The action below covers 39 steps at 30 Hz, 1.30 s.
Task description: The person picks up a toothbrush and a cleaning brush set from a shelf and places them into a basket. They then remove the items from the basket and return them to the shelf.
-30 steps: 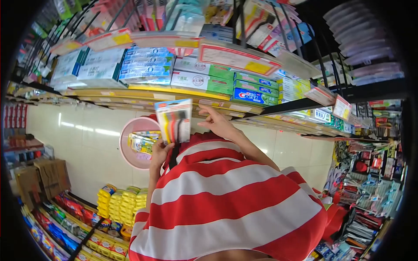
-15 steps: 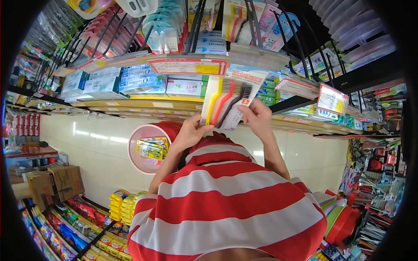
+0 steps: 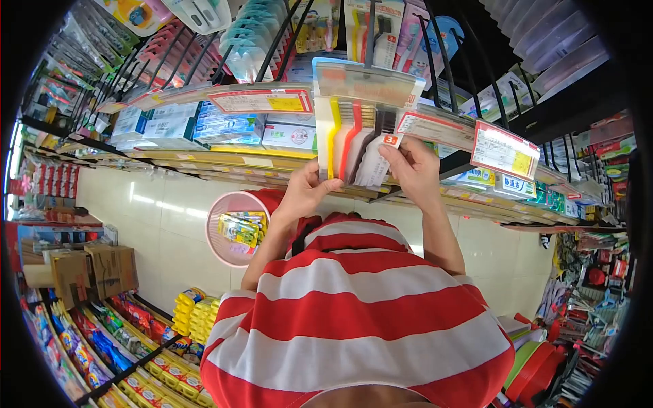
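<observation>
My left hand (image 3: 307,192) pinches the lower left corner of a toothbrush pack (image 3: 345,146) with yellow, red and black brushes. On its lower right side, near the small orange "3" label, my right hand (image 3: 411,170) grips the same pack between thumb and fingers. The pack stands nearly upright at the shelf front, its upper part behind a clear flap at a black hook. Just above it, a similar pack (image 3: 371,30) hangs farther back. Price tags (image 3: 260,101) flank the held pack.
Boxes (image 3: 289,136) line the shelf below the hooks. A pink basket (image 3: 212,238) holding yellow packs stands on the floor at left. Cardboard boxes (image 3: 112,268) and yellow goods (image 3: 194,313) lie lower left. Red and green basins (image 3: 534,367) are at lower right.
The pack has moved up toward the hook and straightened, with both hands still on it. The view has shifted slightly, and the pack's top now lies behind the clear flap.
</observation>
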Each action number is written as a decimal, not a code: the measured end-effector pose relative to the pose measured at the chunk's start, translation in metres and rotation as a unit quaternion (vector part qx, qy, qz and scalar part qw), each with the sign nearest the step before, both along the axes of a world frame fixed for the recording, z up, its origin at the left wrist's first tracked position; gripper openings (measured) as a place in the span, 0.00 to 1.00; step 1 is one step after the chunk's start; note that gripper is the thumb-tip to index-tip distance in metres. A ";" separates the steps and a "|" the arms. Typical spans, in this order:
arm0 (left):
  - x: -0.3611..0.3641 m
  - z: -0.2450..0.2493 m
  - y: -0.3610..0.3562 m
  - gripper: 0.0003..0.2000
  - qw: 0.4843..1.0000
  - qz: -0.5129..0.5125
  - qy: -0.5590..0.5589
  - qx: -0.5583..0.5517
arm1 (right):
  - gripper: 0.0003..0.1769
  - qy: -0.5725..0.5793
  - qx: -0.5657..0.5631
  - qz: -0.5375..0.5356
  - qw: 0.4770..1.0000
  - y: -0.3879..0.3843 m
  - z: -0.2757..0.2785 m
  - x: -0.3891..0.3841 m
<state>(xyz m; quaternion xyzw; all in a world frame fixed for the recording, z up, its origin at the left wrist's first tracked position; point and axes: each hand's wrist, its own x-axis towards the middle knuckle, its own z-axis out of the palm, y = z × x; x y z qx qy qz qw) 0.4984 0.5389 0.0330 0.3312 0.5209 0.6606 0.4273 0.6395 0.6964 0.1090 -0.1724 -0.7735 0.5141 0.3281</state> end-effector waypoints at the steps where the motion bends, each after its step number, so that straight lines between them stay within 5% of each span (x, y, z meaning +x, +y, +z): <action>1: 0.001 0.000 0.001 0.16 1.000 0.008 0.001 0.002 | 0.08 0.004 0.007 0.001 1.000 0.002 -0.001 -0.001; 17: 0.007 0.004 0.010 0.13 0.997 0.065 0.035 -0.008 | 0.05 0.095 -0.023 0.035 0.995 0.012 -0.006 -0.022; 20: 0.001 0.001 0.018 0.13 0.995 0.088 0.044 0.017 | 0.05 0.042 0.049 0.013 0.998 0.026 -0.022 -0.029; 26: -0.032 -0.003 0.056 0.11 0.961 0.197 0.195 0.017 | 0.08 0.141 0.196 -0.095 0.966 0.047 -0.042 -0.067; 32: -0.088 -0.013 0.107 0.11 0.918 0.227 0.320 0.053 | 0.10 0.125 0.035 -0.069 0.989 0.075 -0.041 -0.100; 39: -0.122 -0.027 0.152 0.12 0.863 0.198 0.458 0.080 | 0.13 0.058 0.067 -0.234 0.968 0.111 -0.050 -0.140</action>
